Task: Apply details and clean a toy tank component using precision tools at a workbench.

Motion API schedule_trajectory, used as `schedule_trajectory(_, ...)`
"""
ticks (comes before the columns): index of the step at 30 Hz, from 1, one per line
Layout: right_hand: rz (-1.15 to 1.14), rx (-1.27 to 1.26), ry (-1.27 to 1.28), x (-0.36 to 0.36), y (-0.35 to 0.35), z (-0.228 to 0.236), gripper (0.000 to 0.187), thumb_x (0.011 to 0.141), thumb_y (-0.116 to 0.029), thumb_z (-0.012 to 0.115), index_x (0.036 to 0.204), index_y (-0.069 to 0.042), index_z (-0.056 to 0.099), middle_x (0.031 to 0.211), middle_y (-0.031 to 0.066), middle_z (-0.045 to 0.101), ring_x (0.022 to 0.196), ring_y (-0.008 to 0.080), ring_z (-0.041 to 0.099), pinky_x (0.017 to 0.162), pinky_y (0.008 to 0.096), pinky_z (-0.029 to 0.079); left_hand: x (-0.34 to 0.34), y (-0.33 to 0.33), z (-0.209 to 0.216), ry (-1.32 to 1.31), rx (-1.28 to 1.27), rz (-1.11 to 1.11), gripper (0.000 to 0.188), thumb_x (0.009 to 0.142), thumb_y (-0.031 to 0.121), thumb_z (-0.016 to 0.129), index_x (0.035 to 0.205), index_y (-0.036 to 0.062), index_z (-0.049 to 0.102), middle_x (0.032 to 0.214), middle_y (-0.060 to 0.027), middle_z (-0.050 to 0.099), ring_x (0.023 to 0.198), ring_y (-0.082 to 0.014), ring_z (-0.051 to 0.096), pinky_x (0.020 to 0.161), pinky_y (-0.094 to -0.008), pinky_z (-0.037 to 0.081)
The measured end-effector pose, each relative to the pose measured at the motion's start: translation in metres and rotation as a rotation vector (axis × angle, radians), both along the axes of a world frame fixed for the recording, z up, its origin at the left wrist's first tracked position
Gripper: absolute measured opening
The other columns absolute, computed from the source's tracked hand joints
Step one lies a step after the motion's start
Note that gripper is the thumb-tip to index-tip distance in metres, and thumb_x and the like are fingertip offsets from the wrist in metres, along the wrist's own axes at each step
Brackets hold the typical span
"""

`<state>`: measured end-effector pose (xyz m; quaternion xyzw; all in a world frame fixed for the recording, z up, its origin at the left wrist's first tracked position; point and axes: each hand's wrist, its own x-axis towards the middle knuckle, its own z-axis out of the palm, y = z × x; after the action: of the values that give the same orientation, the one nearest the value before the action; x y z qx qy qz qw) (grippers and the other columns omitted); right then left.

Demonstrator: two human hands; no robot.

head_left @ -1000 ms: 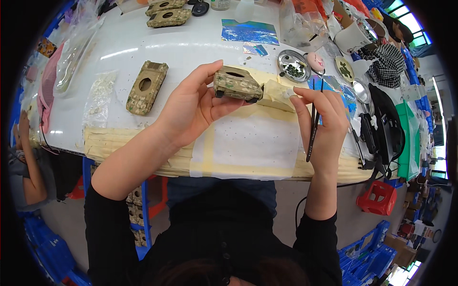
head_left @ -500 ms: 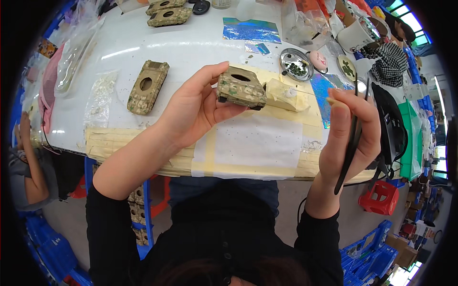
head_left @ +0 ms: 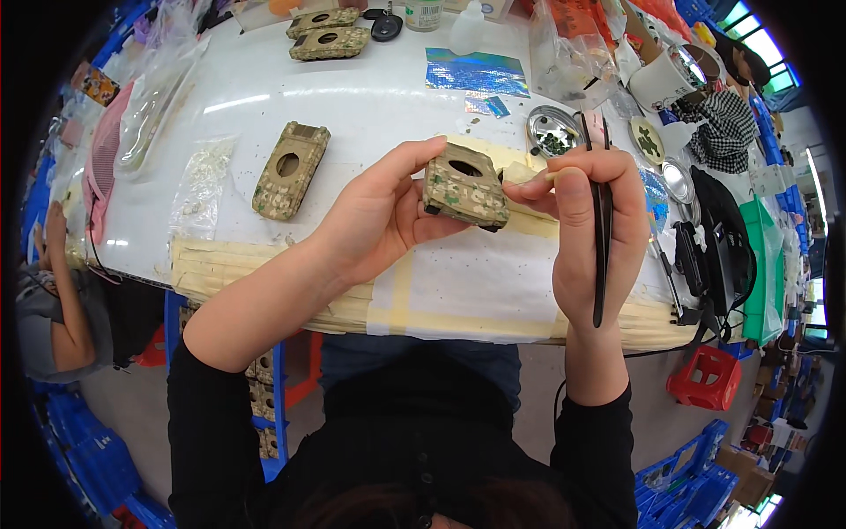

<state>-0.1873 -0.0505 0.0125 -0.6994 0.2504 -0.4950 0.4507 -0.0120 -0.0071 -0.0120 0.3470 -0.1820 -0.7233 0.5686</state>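
Note:
My left hand (head_left: 374, 216) grips a camouflage-painted model tank hull (head_left: 471, 207) by its side, thumb on top, tilting it above the table. A dark round hole shows in the hull's upper face. Close to the hull's right side is my right hand (head_left: 586, 234), with black tweezers (head_left: 602, 256) lying across its fingers, tips pointing away from me. Thumb and forefinger also pinch a small pale, thin piece (head_left: 552, 175), mostly covered; its kind cannot be made out. Behind these fingers, a pale yellow taped block (head_left: 518, 173) is partly hidden. Another camouflage hull (head_left: 286, 181) lies to the left.
White paper (head_left: 476, 291) is taped at the table's front edge. A round metal dish (head_left: 548, 123) holds small dark green parts. Further off are two more hulls (head_left: 330, 42), blue shiny sheets (head_left: 476, 72) and plastic bags (head_left: 573, 66). Another person's arm (head_left: 66, 282) shows at far left.
My right hand has moved left, bringing the tweezers and pale piece close beside the hull. My left hand still holds the hull. The whole view has shifted slightly.

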Motion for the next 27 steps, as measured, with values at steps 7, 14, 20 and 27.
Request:
schedule_trajectory(7, 0.013, -0.012, -0.006, 0.000, -0.002, -0.001, 0.010, 0.094, -0.007, 0.049, 0.093, 0.003, 0.049, 0.084, 0.0079, 0.056, 0.075, 0.0139, 0.063, 0.070, 0.0255, 0.053, -0.001, 0.001, 0.004, -0.012, 0.013, -0.006, 0.044, 0.095, 0.033, 0.041, 0.116, -0.0037, 0.051, 0.102, -0.0169, 0.064, 0.087, -0.0283, 0.066, 0.072, -0.0292, 0.057)
schedule_trajectory(14, 0.028, -0.024, -0.019, 0.001, -0.003, -0.003, 0.007, 0.093, -0.004, 0.050, 0.092, 0.003, 0.049, 0.086, 0.0076, 0.054, 0.075, 0.0131, 0.062, 0.068, 0.0236, 0.052, -0.001, 0.002, 0.006, -0.021, 0.014, -0.002, 0.043, 0.094, 0.033, 0.041, 0.115, -0.0028, 0.051, 0.103, -0.0161, 0.063, 0.088, -0.0277, 0.066, 0.071, -0.0289, 0.057)
schedule_trajectory(20, 0.009, -0.009, -0.013, 0.001, -0.002, -0.002, 0.007, 0.093, -0.004, 0.049, 0.093, 0.003, 0.049, 0.084, 0.0073, 0.056, 0.074, 0.0133, 0.062, 0.068, 0.0241, 0.052, -0.001, 0.001, 0.006, -0.014, 0.005, -0.001, 0.044, 0.095, 0.033, 0.040, 0.117, -0.0035, 0.050, 0.105, -0.0175, 0.063, 0.089, -0.0280, 0.066, 0.073, -0.0298, 0.057)
schedule_trajectory(27, -0.229, -0.123, 0.030, -0.021, -0.013, -0.004, 0.009, 0.093, -0.008, 0.052, 0.089, 0.001, 0.053, 0.073, 0.0035, 0.059, 0.071, 0.0088, 0.059, 0.064, 0.0200, 0.046, 0.002, 0.000, 0.001, -0.067, -0.018, -0.002, 0.048, 0.096, 0.033, 0.035, 0.119, -0.0068, 0.047, 0.110, -0.0270, 0.059, 0.092, -0.0297, 0.065, 0.075, -0.0283, 0.057)
